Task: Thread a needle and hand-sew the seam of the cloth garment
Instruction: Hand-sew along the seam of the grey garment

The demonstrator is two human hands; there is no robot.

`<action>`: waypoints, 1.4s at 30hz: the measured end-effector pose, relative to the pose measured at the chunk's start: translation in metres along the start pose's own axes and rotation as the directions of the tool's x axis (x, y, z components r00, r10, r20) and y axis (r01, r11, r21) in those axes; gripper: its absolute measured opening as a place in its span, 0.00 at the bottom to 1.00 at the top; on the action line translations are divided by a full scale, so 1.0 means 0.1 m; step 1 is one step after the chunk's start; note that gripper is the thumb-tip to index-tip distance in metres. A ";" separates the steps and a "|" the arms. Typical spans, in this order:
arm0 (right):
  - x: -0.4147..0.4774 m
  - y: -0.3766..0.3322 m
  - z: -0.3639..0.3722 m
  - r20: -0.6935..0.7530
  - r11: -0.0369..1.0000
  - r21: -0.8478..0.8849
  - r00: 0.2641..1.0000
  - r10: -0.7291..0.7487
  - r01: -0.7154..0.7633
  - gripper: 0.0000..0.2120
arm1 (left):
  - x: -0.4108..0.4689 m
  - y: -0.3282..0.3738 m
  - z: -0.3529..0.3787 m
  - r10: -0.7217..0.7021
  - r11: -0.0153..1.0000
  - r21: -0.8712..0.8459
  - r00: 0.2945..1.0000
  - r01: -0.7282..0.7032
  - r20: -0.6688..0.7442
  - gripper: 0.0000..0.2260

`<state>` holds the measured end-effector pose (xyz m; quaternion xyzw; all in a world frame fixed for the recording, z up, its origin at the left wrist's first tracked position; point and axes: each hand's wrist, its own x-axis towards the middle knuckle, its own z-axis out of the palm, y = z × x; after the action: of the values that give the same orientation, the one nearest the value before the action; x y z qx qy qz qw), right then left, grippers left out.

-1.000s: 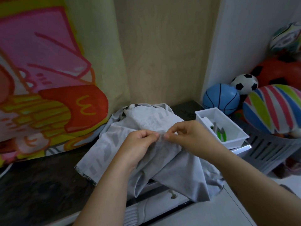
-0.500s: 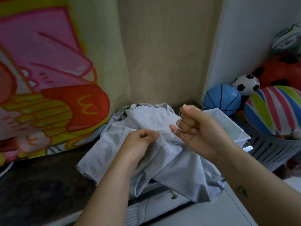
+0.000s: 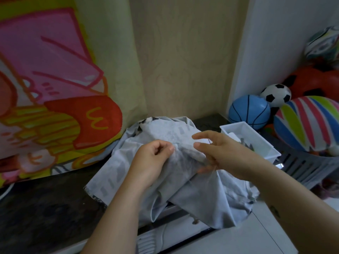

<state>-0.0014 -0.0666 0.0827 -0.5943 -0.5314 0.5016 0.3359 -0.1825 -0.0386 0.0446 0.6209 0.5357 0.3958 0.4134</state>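
Head: cloth (image 3: 201,198) pinched by left hand (image 3: 152,158)

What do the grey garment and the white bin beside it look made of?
The grey garment: thin woven cloth, matte, perhaps cotton or a blend; it creases softly and hangs in loose folds. The white bin: moulded plastic, smooth, faintly glossy, with thin stiff walls.

Your garment (image 3: 201,198), pale grey with darker grey dashes; beside you, a blue basketball (image 3: 249,111), black-and-white football (image 3: 276,95), rainbow-striped ball (image 3: 310,121).
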 end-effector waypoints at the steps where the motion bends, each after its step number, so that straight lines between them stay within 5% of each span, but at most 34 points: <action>1: 0.01 0.02 0.00 -0.009 0.999 -0.040 1.000 -0.001 0.000 0.12 | -0.01 0.00 -0.01 0.036 0.999 0.011 0.999 -0.036 0.017 0.05; 6: 0.07 0.12 0.00 0.014 0.956 -0.288 0.998 -0.057 0.059 0.08 | -0.05 0.02 -0.01 0.136 0.986 0.076 0.983 -0.146 0.119 0.04; 13: 0.12 0.19 -0.14 -0.047 0.851 -0.519 0.991 -0.125 0.083 0.06 | 0.00 -0.06 0.12 0.004 0.997 0.079 0.993 -0.014 0.122 0.02; 21: 0.02 0.04 -0.07 -0.014 0.927 -0.361 0.994 -0.110 0.097 0.08 | -0.01 -0.02 0.11 -0.079 0.996 0.057 0.991 0.073 0.107 0.05; 28: -0.07 0.04 0.17 0.136 0.849 -0.521 0.991 -0.012 0.082 0.13 | -0.01 -0.02 0.09 -0.071 0.996 0.054 0.994 0.066 0.085 0.02; 42: -0.03 0.09 0.23 0.135 0.833 -0.552 0.990 0.038 0.043 0.14 | -0.02 0.00 0.09 -0.071 0.996 0.057 0.993 0.066 0.091 0.02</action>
<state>-0.0205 -0.0743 0.0690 -0.6285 -0.6767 0.3666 0.1123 -0.1741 -0.0416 0.0417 0.6310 0.5471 0.3374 0.4343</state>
